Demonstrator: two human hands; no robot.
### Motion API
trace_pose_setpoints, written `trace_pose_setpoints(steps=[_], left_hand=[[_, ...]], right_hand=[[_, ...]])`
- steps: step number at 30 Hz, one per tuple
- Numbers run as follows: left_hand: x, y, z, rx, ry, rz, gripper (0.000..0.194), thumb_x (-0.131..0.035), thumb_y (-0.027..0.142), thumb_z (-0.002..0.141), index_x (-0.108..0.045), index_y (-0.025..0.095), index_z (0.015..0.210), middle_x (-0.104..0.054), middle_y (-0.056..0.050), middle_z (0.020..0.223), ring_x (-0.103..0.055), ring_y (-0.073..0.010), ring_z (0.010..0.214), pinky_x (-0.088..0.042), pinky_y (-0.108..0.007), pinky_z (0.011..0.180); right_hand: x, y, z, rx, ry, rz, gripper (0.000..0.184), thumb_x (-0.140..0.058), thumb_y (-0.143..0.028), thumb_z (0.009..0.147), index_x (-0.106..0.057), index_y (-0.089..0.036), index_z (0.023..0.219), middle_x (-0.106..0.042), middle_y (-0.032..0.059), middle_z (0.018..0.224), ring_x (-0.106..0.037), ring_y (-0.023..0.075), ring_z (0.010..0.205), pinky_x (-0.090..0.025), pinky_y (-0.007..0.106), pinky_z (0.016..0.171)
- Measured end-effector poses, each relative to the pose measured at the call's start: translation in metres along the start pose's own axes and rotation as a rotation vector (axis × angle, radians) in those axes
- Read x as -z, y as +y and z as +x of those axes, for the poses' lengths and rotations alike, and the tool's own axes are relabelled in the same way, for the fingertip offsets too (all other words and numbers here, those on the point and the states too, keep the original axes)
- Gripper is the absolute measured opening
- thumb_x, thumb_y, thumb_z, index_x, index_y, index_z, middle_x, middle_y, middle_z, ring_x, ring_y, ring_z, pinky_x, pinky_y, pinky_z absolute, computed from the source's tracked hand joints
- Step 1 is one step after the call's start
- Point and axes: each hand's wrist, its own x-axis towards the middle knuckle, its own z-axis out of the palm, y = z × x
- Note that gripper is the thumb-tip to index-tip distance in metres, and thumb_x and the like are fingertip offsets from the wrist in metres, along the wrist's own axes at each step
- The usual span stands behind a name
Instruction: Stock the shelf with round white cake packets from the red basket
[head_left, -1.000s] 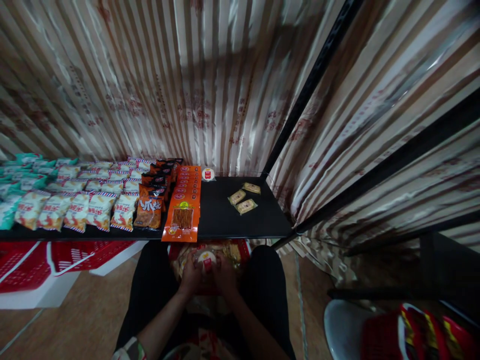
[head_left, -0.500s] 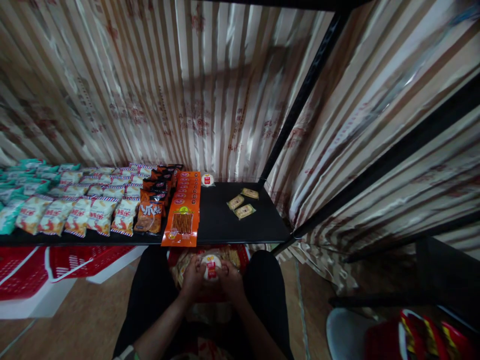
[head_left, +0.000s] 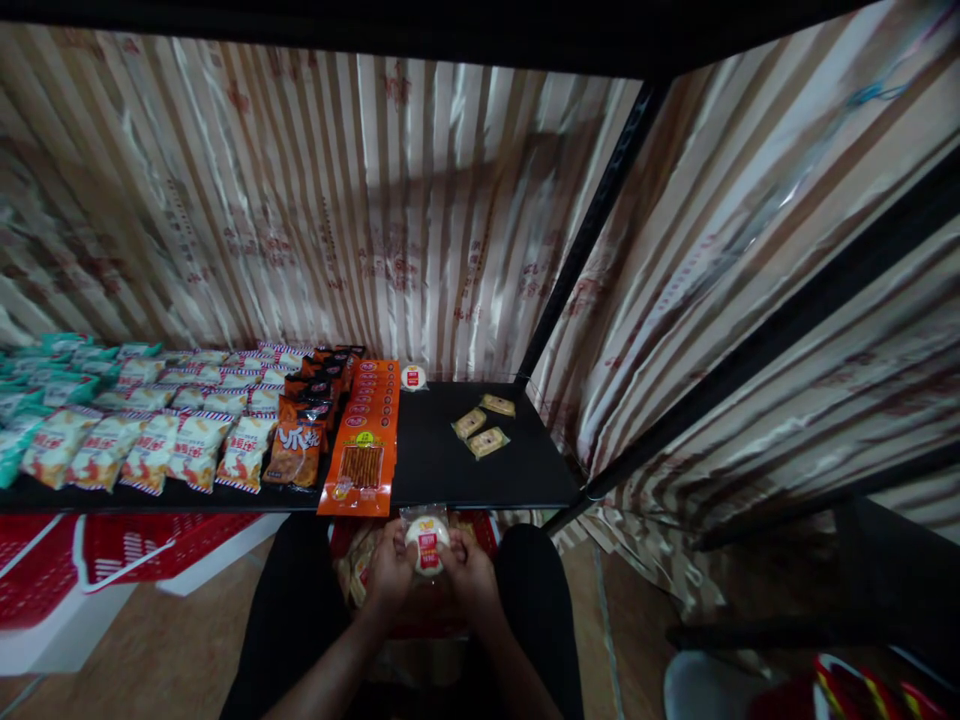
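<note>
Between my two hands is a round white snack in a clear wrapper with a red label, held label up just before the shelf's front edge. My left hand grips its left side. On the opposite side, my right hand pinches the wrapper. Beneath them, between my knees, a red-edged box holds more wrapped snacks, partly covered by my hands. A matching round snack stands at the back of the black shelf. Several small yellowish wrapped biscuits lie farther right on it.
Orange stick-snack packs, dark orange bags, white striped bags and green bags fill the shelf's left. A black post rises at the right rear. Red baskets sit below left, a grey stool lower right.
Both hands have lifted the round snack slightly toward the shelf edge, clear of the box contents, and its wrapper's top edge now shows. The view has tilted up a little.
</note>
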Motion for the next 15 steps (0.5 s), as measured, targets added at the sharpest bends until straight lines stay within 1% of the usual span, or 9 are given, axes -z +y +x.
trace_pose_setpoints(steps=[2, 4, 6, 10, 15], left_hand=[[0.000, 0.005, 0.002, 0.025, -0.004, -0.108, 0.027, -0.051, 0.017, 0.065, -0.060, 0.015, 0.091, -0.064, -0.002, 0.072, -0.060, -0.0141, 0.064, -0.048, -0.025, 0.064], [0.000, 0.008, 0.006, 0.034, -0.007, -0.180, 0.025, -0.053, 0.017, 0.063, -0.060, 0.015, 0.087, -0.065, -0.002, 0.072, -0.061, -0.0143, 0.064, -0.048, -0.025, 0.063], [-0.001, 0.010, 0.010, 0.039, -0.012, -0.212, 0.021, -0.053, 0.017, 0.063, -0.060, 0.015, 0.083, -0.065, -0.003, 0.073, -0.061, -0.0146, 0.066, -0.049, -0.025, 0.065], [0.000, 0.011, 0.019, 0.031, -0.042, -0.181, 0.021, -0.050, 0.015, 0.065, -0.060, 0.014, 0.084, -0.065, -0.004, 0.077, -0.061, -0.0146, 0.071, -0.048, -0.025, 0.070], [0.002, 0.012, 0.032, -0.067, -0.061, -0.038, 0.025, -0.048, 0.014, 0.067, -0.062, 0.016, 0.088, -0.063, -0.004, 0.084, -0.059, -0.0141, 0.076, -0.046, -0.024, 0.075]], right_hand=[[0.002, -0.002, 0.004, 0.015, -0.014, 0.008, 0.026, -0.055, -0.041, 0.069, -0.057, -0.019, 0.084, -0.068, 0.0039, 0.072, -0.063, 0.0182, 0.062, -0.051, 0.028, 0.059], [0.003, -0.004, 0.008, 0.028, -0.011, 0.002, 0.027, -0.055, -0.041, 0.070, -0.057, -0.019, 0.085, -0.067, 0.0039, 0.073, -0.063, 0.0180, 0.063, -0.051, 0.028, 0.058], [0.003, -0.008, 0.012, 0.042, 0.018, -0.032, 0.026, -0.054, -0.040, 0.070, -0.058, -0.019, 0.086, -0.068, 0.0037, 0.073, -0.063, 0.0178, 0.063, -0.050, 0.027, 0.058], [0.003, -0.016, 0.017, 0.072, 0.074, -0.167, 0.023, -0.053, -0.038, 0.071, -0.060, -0.020, 0.084, -0.068, 0.0029, 0.075, -0.063, 0.0171, 0.065, -0.049, 0.026, 0.061], [0.003, -0.027, 0.025, 0.089, 0.059, -0.253, 0.022, -0.049, -0.037, 0.074, -0.058, -0.020, 0.086, -0.067, 0.0031, 0.078, -0.063, 0.0167, 0.069, -0.048, 0.025, 0.065]])
